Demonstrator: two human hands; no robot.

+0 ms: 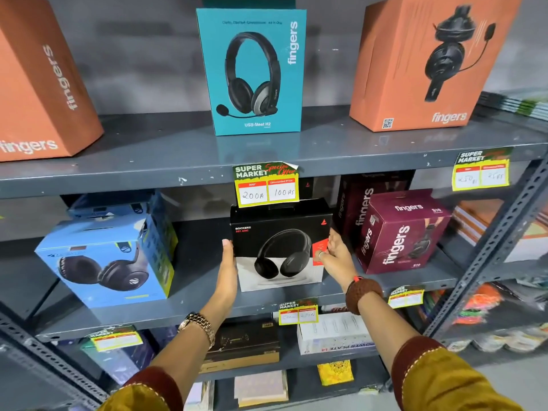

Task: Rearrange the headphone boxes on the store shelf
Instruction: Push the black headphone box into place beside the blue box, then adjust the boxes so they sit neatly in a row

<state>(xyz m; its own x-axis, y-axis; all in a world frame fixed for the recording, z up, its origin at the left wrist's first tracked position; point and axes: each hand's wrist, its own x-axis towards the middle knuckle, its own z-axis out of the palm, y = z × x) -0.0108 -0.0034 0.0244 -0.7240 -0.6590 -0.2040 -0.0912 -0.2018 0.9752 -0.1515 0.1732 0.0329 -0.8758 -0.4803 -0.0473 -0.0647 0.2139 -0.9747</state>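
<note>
A black-and-white headphone box point(278, 244) stands upright on the middle shelf point(189, 301). My left hand point(227, 266) presses flat against its left side. My right hand point(335, 256) grips its right edge, thumb on the front. Left of it sits a blue headphone box point(103, 262), turned at an angle. To the right is a maroon box point(400, 232), also angled, with a darker box behind it. On the upper shelf stand a teal box point(252, 69) in the centre and orange boxes at the left point(38, 84) and right point(421, 63).
Yellow price tags hang on the shelf edges point(267, 185), point(482, 170), point(298, 314). The lower shelf holds a dark box point(243, 342) and a white box point(332, 333). A slotted metal upright point(486, 253) stands on the right, with stacked goods beyond it.
</note>
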